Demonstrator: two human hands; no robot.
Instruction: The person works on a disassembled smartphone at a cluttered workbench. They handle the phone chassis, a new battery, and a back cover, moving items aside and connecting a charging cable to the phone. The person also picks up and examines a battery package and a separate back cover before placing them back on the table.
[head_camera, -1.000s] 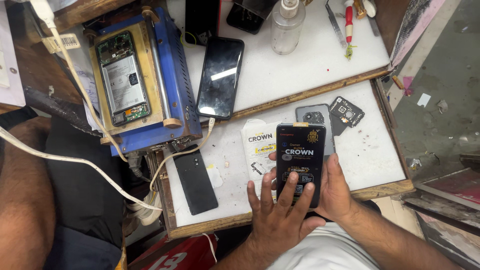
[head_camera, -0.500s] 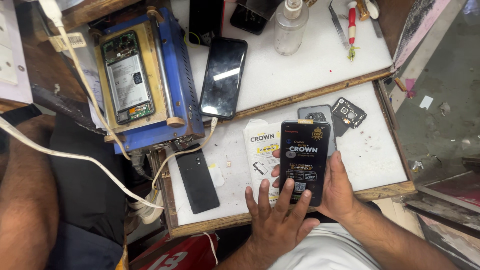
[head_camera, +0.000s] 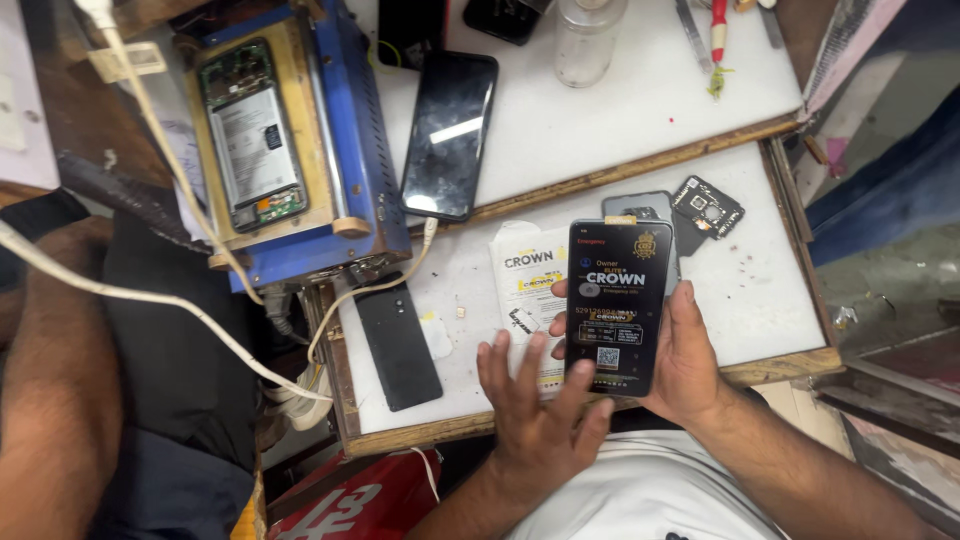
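Right hand gripping a black rectangular phone with lit screen, left hand open, fingers spread beside that phone, white printed packet under them on the white desk

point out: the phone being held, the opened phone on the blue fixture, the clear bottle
held phone (head_camera: 618, 300), head view, middle of its lit screen
opened phone (head_camera: 252, 135), head view, its exposed pale battery
clear bottle (head_camera: 583, 45), head view, its transparent body, top of frame
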